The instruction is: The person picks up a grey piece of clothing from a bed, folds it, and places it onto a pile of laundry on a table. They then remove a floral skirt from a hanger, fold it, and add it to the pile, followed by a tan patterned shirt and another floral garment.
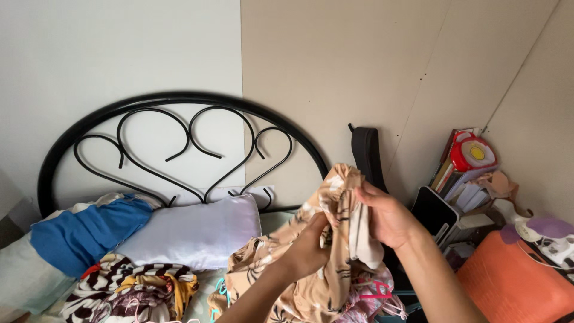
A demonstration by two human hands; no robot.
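One peach patterned garment [311, 263], lifted above the bed [24, 275], bunched so its edge can be worked; left hand [308, 248] closed on the cloth from below, right hand [388, 218] with fingers [365, 194] pinching the upper fold; one lilac pillow [194, 233], one blue pillow [84, 233], one striped heap of clothes [131, 290], all below one black headboard [179, 137]; one orange case [514, 281] at right.

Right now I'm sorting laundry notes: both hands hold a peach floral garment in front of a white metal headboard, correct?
Not quite: the metal headboard is black, not white, as the head view shows. The left hand and right hand do hold the peach floral garment.
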